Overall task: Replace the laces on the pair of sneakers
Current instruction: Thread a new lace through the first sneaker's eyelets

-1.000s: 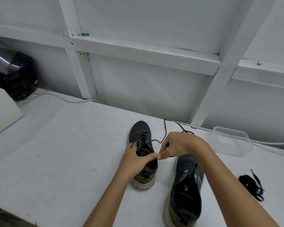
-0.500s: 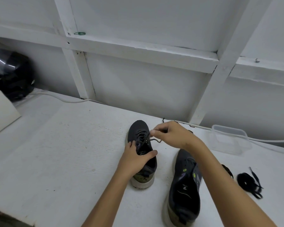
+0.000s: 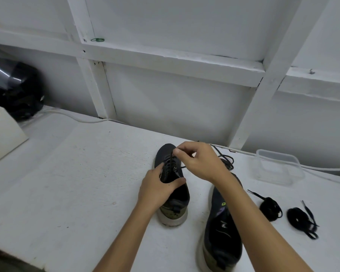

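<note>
Head view: dark grey sneaker (image 3: pixel 172 185) at centre frame on white table (image 3: pixel 86 183).
Left hand (image 3: pixel 158 190): fingers curled round its collar.
Right hand (image 3: pixel 199 162): fingers pinching its old black lace (image 3: pixel 170 161).
Done: second dark sneaker (image 3: pixel 223 230), lower right, looks unlaced.
Left: unthreading here; both coiled black laces (image 3: pixel 287 213) unused.

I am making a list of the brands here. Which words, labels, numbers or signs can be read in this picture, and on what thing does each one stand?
No text can be read with certainty.
Insole of the right sneaker: a pale mark, perhaps "N", too blurred to be sure.
Side of the same sneaker: a small bright green mark, too small to read.
Left sneaker, clear container, two lace bundles: no text visible.
</note>
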`<state>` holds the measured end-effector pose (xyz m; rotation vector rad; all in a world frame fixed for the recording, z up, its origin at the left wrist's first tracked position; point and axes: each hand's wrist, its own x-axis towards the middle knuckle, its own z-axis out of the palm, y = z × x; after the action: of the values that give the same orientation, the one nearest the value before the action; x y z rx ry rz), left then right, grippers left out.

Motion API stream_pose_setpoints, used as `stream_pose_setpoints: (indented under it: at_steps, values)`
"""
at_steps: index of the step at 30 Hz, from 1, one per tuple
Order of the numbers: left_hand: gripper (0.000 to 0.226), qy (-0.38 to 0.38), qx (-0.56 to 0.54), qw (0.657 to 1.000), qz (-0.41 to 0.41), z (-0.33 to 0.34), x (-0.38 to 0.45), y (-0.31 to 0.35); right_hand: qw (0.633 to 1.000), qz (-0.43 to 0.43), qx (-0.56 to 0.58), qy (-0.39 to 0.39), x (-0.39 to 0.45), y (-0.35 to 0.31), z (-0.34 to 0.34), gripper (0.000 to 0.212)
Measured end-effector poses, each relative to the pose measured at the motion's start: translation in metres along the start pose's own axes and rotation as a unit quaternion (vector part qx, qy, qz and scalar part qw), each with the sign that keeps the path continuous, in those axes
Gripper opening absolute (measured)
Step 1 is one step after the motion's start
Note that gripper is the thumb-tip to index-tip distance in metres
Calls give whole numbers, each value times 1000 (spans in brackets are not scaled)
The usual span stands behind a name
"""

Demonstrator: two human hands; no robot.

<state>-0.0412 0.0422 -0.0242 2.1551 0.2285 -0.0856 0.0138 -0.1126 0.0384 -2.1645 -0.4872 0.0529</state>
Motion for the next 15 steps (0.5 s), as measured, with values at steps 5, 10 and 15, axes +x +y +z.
stream_pose_setpoints:
  at_steps: [5,10,15]
  values:
    - [7,116,-82,987,72,-9,12,10,997,-30,-77,11,8,3,-4,14]
    - [14,254,-212,942,-55,-32,24,-8,990,70,-120,-21,2,30,-3,52]
    - [13,265,-120,947,-138,-34,19,-49,971,136,-151,-123,-8,54,5,35]
